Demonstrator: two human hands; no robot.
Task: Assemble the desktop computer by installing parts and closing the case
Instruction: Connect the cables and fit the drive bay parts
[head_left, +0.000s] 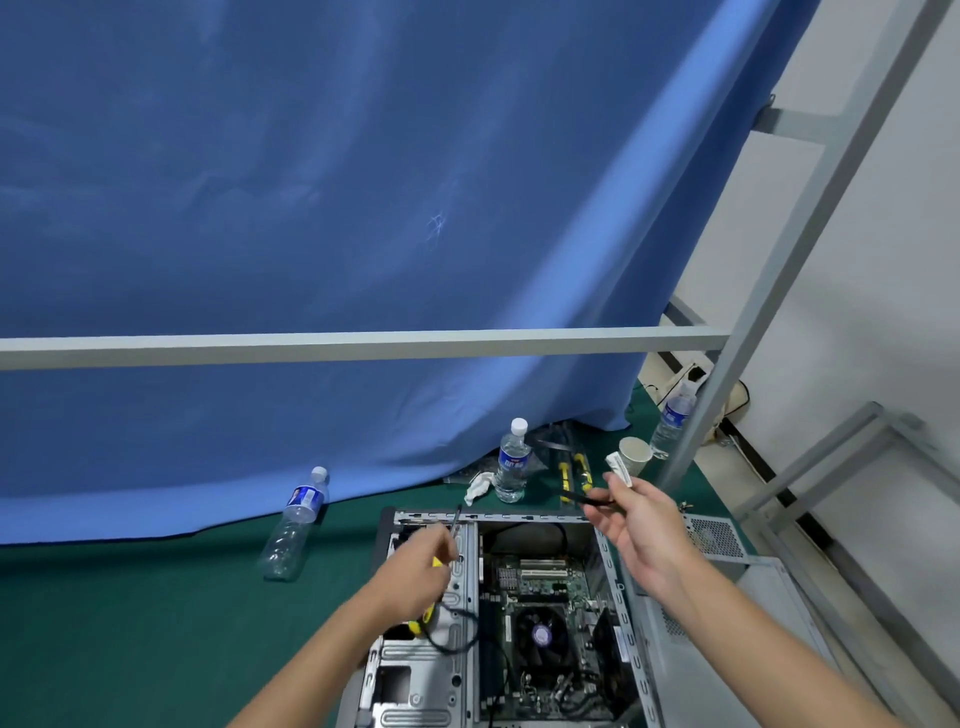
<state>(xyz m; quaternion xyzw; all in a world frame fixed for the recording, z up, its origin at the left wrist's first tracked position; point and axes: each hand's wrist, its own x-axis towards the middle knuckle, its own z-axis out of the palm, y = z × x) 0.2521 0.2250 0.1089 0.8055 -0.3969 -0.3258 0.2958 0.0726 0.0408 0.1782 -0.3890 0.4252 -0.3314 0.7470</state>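
Bottle labels are unreadable. The left hand (421, 564) grips a yellow-handled screwdriver (441, 566) over the open computer case (605, 551); the right hand (641, 525) pinches a black cable (584, 499).

Improvised workshop or recording booth: a blue backdrop cloth (311, 208) hangs at 12 o'clock behind a grey metal frame (363, 349), a green-covered bench (130, 623) at 7 o'clock, plain white wall (883, 260) at 3 o'clock.

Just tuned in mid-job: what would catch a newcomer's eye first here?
The huge blue cloth fills the upper view. Below it, the open computer case lies on the green mat, motherboard and fan exposed. Above it, the left hand grips a yellow-handled screwdriver, and the right hand pinches a black cable.
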